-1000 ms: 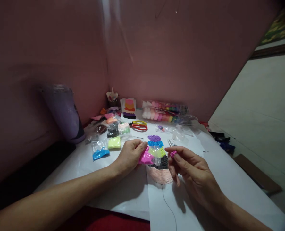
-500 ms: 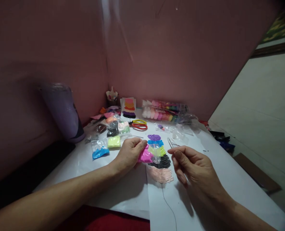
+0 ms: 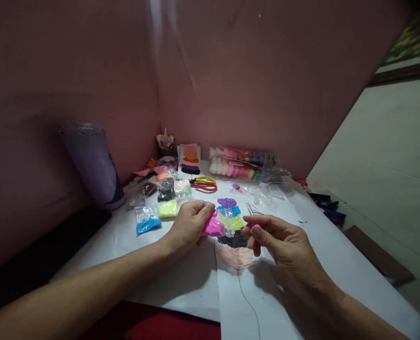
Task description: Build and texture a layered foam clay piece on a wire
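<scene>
Between its thumb and fingers my left hand [image 3: 190, 224] holds a clear bag of pink clay [image 3: 214, 225], over the paper. My right hand [image 3: 282, 241] pinches a small pink clay piece [image 3: 255, 226] just right of the bag. Below both hands lies a white sheet [image 3: 236, 302] with a layered clay picture: a purple band [image 3: 227, 202] on top, then blue, yellow-green partly behind the bag, black [image 3: 231, 240] and pale pink [image 3: 236, 257]. A thin line runs down from the pale pink band.
Bags of blue [image 3: 148, 225], yellow [image 3: 168, 208] and black clay [image 3: 166, 192] lie left. Scissors [image 3: 205, 183], a sample picture [image 3: 190, 159] and clay packs [image 3: 236, 167] are behind. A tweezer-like metal tool [image 3: 250, 209] lies behind my right hand. A purple tumbler [image 3: 91, 165] stands far left.
My right hand has shifted slightly left, and pink clay now shows between its fingers. The pink clay bag has moved slightly left in my left hand.
</scene>
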Tool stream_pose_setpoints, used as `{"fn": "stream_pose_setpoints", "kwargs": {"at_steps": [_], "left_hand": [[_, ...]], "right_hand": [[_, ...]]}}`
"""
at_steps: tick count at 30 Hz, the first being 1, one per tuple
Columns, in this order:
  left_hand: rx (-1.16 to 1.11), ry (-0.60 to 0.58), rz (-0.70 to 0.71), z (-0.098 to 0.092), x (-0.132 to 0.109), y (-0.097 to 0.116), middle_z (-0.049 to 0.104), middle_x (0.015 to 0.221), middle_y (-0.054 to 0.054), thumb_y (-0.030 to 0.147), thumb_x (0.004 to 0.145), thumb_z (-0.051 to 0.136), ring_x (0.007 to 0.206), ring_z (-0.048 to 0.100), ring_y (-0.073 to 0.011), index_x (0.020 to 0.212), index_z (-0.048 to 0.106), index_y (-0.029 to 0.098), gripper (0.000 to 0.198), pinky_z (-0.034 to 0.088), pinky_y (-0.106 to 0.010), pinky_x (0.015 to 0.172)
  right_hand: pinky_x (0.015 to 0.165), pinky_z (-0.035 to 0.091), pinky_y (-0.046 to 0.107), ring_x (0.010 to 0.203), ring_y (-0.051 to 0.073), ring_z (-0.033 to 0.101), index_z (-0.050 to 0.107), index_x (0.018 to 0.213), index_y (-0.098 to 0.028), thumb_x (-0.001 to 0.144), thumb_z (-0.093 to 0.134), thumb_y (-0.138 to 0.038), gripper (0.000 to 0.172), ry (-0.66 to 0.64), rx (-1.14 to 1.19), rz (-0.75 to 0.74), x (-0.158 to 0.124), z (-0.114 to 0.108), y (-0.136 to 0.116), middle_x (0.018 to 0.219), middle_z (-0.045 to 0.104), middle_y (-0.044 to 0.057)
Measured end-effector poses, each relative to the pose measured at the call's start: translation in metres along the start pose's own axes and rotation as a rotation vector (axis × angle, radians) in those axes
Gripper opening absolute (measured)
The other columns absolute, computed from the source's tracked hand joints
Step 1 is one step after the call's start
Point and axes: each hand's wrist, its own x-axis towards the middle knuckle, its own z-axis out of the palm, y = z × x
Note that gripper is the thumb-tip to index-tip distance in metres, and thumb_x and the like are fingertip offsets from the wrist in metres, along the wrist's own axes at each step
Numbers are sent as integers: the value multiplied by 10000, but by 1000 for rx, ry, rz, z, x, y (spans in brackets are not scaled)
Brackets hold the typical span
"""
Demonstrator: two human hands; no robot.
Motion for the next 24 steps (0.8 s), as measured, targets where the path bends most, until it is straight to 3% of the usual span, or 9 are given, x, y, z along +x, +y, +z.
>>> {"fn": "stream_pose_setpoints", "kwargs": {"at_steps": [4, 9, 12, 16, 20, 24], "left_hand": [[-3, 1, -4, -1, 0, 0, 424, 382, 60, 478, 809, 579, 267, 346, -49, 584, 468, 178, 391, 224, -152, 259], [-9, -5, 2, -2, 1, -1, 423, 378, 61, 476, 826, 581, 270, 351, -41, 586, 465, 172, 405, 216, -143, 268], [-6, -5, 6, -2, 1, -2, 423, 379, 59, 454, 840, 568, 272, 353, -40, 587, 463, 171, 394, 218, -140, 270], [-5, -8, 0, -2, 1, -2, 426, 383, 57, 401, 859, 538, 269, 349, -41, 587, 456, 173, 365, 215, -142, 264], [7, -17, 0, -1, 0, -1, 418, 383, 62, 411, 855, 535, 270, 338, -42, 592, 463, 174, 362, 217, -146, 265], [32, -28, -4, 0, -2, 1, 412, 398, 66, 443, 843, 534, 281, 338, -46, 592, 459, 175, 375, 229, -154, 271]], "right_hand": [[400, 388, 215, 427, 67, 477, 721, 791, -171, 699, 804, -380, 243, 82, -34, -31, 2, -3, -4, 629, 645, 10], [463, 456, 238, 495, 74, 506, 700, 938, -188, 715, 792, -399, 320, 140, -47, -69, 3, -2, -3, 795, 669, 25], [487, 490, 240, 521, 79, 544, 669, 968, -193, 710, 801, -357, 332, 120, -67, -89, 3, 1, -2, 868, 673, 29], [370, 427, 213, 430, 90, 548, 609, 1027, -199, 778, 739, -371, 329, 90, -107, -130, -1, 2, -3, 716, 642, -5], [381, 432, 213, 452, 97, 563, 561, 1168, -220, 882, 612, -415, 350, 2, -156, -144, -8, 3, -1, 715, 626, -8], [398, 397, 207, 449, 77, 518, 633, 946, -197, 905, 581, -413, 226, -74, -234, -119, -11, 3, 5, 674, 587, -16]]}}
